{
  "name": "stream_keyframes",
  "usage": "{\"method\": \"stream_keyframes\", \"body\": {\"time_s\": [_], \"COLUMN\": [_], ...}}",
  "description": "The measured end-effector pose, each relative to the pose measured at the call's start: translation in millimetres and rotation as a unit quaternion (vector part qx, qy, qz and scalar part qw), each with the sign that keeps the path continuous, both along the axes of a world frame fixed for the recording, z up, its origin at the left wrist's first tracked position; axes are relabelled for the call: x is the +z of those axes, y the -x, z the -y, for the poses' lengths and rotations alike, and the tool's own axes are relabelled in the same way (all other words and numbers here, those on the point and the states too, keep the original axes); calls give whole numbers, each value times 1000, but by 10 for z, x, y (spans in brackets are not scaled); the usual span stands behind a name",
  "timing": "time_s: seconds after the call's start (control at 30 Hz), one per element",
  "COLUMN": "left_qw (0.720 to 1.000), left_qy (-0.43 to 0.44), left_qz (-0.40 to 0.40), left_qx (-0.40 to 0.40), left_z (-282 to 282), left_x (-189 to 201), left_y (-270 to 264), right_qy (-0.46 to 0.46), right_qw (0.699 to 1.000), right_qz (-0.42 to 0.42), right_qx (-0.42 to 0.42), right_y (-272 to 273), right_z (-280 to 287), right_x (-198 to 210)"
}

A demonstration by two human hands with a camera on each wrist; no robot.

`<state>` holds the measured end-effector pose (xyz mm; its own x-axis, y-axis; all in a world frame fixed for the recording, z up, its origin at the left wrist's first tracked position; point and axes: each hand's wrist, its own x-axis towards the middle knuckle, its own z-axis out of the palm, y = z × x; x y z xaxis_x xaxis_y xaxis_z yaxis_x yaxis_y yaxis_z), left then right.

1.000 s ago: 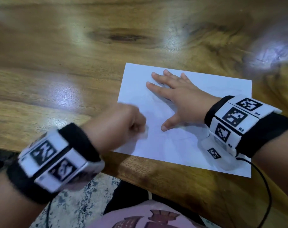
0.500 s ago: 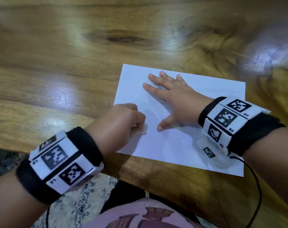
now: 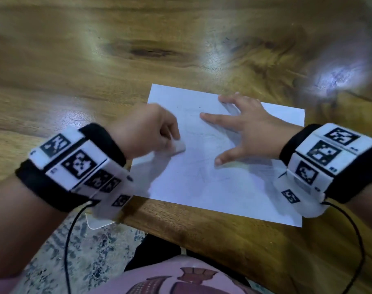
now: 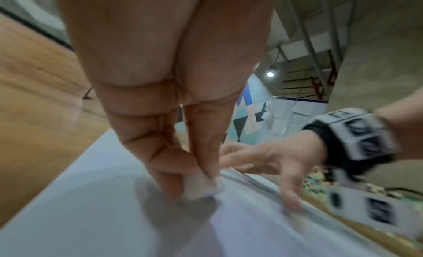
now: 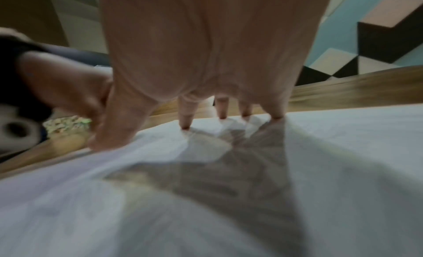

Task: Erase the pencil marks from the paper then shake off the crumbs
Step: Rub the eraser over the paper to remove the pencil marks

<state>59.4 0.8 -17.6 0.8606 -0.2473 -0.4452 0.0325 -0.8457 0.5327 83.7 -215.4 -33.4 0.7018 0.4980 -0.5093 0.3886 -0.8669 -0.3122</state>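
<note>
**Eraser on the paper, other hand pinning the sheet**

The white paper (image 3: 212, 177) lies flat on the wooden table (image 3: 74, 60), its near edge close to the table's edge. Faint pencil marks (image 3: 202, 136) run across the middle of the sheet, between the two hands.

The left hand (image 3: 144, 130) has its fingers (image 4: 160, 152) curled tight, pinching a small white eraser (image 3: 177, 146) between fingertips and thumb. The eraser's lower end touches the paper just below those fingertips, on the left part of the sheet. It is blurred in the wrist view.

The right hand (image 3: 251, 132) is spread wide and holds nothing. Its fingertips (image 5: 185, 123) and thumb press down on the paper, the four fingers near the sheet's far edge, the thumb planted nearer the person. The palm arches above the sheet, casting a shadow under it.

Both wrists carry black bands (image 3: 304, 145) with white marker blocks, and a thin black cable (image 3: 354, 240) trails from each.
</note>
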Motion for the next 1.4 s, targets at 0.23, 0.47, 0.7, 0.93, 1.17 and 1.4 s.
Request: {"method": "stream_keyframes", "body": {"time_s": [0.23,0.47,0.7,0.93,1.17,1.4], "left_qw": [993,995,993,988,992,989], "left_qy": [-7,-4,-4,-27,22,-6], "left_qz": [114,88,38,151,44,135], "left_qx": [-36,-37,-111,-25,-118,-55], "left_z": [126,108,86,199,139,162], "left_x": [-75,-76,-108,-78,-158,-146], "left_y": [91,74,416,-60,421,88], "right_qy": [54,63,68,62,58,57], "right_qw": [997,996,996,996,996,997], "right_qz": [59,62,56,62,61,55], "right_qx": [7,17,20,12,10,8], "right_y": [75,86,77,92,90,94], "right_z": [-125,-131,-120,-127,-122,-123], "right_x": [-92,-95,-92,-114,-99,-91]}}
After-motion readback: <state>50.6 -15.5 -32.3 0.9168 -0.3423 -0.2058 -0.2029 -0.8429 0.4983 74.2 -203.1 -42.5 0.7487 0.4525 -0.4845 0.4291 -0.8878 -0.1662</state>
